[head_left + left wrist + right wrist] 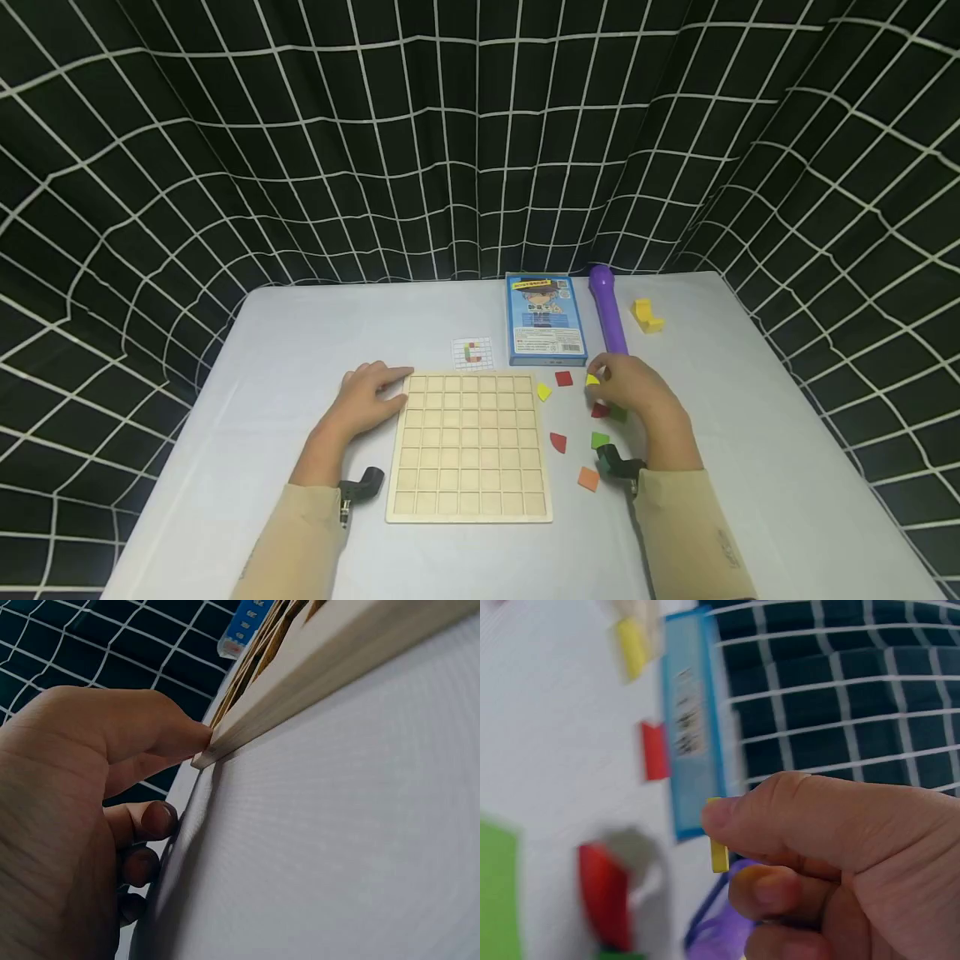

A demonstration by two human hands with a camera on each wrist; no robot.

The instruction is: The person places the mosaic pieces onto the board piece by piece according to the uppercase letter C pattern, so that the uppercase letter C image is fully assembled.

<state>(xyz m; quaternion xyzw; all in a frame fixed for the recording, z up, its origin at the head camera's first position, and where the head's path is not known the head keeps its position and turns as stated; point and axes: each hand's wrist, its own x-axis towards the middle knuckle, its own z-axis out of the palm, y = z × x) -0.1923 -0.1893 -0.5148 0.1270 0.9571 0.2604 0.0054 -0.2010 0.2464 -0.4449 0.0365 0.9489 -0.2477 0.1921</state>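
My left hand (pixel 363 404) rests at the upper left corner of a square wooden grid board (pixel 469 450), its index finger and thumb touching the rim. In the left wrist view the thumb lies against the board's side edge, the other fingers loosely bent below. Between thumb and fingers, my right hand (pixel 636 387) pinches a small yellow tile (pixel 719 856), held above the table right of the board. Close by lie a red square tile (pixel 564 378), a curved-edge red tile (pixel 604 892) and another yellow tile (pixel 543 392). The board's cells hold no tiles.
A small pattern card (pixel 472 353) lies behind the board. Beyond the tiles are a blue box (pixel 546 320), a purple microphone-shaped object (pixel 608 310) and a yellow block (pixel 647 316). Green (pixel 600 440), orange (pixel 588 478) and red (pixel 558 442) tiles lie nearer the right sleeve.
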